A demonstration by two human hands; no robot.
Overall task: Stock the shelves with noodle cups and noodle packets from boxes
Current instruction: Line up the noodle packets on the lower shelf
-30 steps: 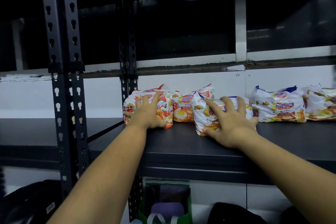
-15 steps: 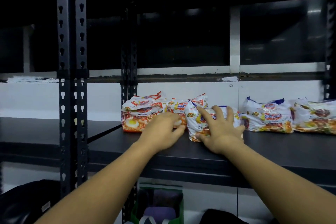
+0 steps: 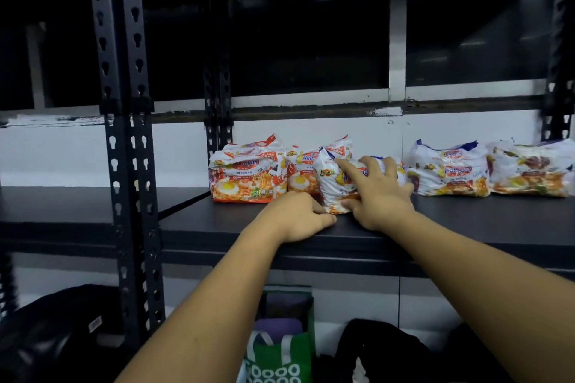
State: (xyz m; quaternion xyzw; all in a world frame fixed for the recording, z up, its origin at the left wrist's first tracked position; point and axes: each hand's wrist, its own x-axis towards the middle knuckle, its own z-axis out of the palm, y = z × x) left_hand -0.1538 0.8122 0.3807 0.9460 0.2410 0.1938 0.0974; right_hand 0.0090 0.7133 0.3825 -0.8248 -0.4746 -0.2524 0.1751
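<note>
A white-and-blue noodle packet (image 3: 331, 179) stands tilted on the black shelf (image 3: 199, 221). My right hand (image 3: 378, 196) grips it, fingers draped over its top and thumb at its lower front edge. Beside it, my left hand (image 3: 297, 219) rests on the shelf with curled fingers, the fingertips touching the packet's lower left corner. Two orange-red noodle packets (image 3: 247, 179) (image 3: 300, 176) lie just left of and behind it. Right of my hand lie two more white-and-blue packets (image 3: 448, 171) (image 3: 530, 171).
A black perforated upright post (image 3: 124, 140) stands at the left, with another shelf board (image 3: 62, 205) beyond it. Below the shelf sit a green bag (image 3: 280, 357) and black bags (image 3: 53, 336) (image 3: 385, 348). Dark windows are behind.
My left hand left the orange-red packets, moved right and curled at the blue packet's lower left corner. My right hand stayed on that packet, which now stands more tilted.
</note>
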